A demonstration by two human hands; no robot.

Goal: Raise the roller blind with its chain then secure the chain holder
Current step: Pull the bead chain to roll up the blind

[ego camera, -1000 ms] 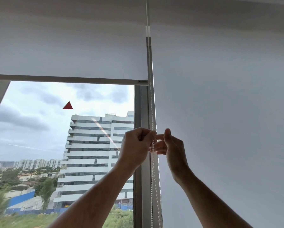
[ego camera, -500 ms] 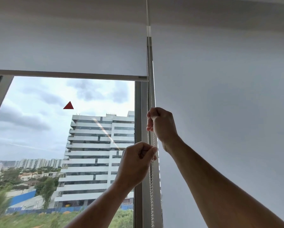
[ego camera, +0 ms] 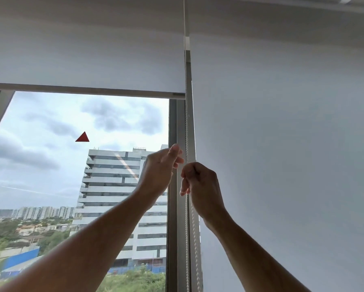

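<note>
The left white roller blind [ego camera: 86,60] is partly raised, and its bottom bar [ego camera: 86,89] crosses the upper window. Its white bead chain [ego camera: 187,127] hangs along the grey window post. My right hand [ego camera: 200,186] is closed around the chain at mid height, just right of the post. Slightly higher, my left hand [ego camera: 162,171] has loose fingers whose tips lie just left of the chain without gripping it. No chain holder is in view.
A second white blind [ego camera: 282,144] on the right hangs fully down. The grey window post [ego camera: 173,228] stands between the two blinds. Through the glass I see a tall building, clouds and a small red triangle sticker [ego camera: 83,137].
My right hand came down along the chain from higher up. My left hand let go lower down and rose beside the chain. The blind's bottom bar moved up a little.
</note>
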